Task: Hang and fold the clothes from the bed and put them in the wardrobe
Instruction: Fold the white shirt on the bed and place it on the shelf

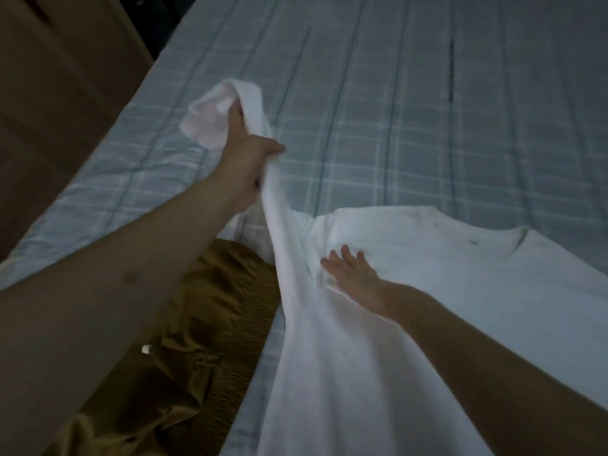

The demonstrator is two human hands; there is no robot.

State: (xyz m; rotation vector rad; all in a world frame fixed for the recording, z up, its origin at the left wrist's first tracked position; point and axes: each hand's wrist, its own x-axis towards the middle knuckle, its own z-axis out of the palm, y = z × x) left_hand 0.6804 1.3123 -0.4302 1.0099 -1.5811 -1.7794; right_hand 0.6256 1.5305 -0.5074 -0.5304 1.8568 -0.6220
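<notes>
Here, left hand (245, 159) fingers pinch the soft white shirt's (427, 291) sleeve; right hand (352, 274) fingers spread flat.

Dim, bluish room light, a bed (411, 103) filling most of the frame, covered in a pale blue-grey plaid sheet with darker vertical stripes, a brown wooden panel (56, 77) at the upper left beside the bed's edge

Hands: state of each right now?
Left hand: closed, holding the white cotton T-shirt's sleeve, lifted.
Right hand: open, flat on the T-shirt.
</notes>
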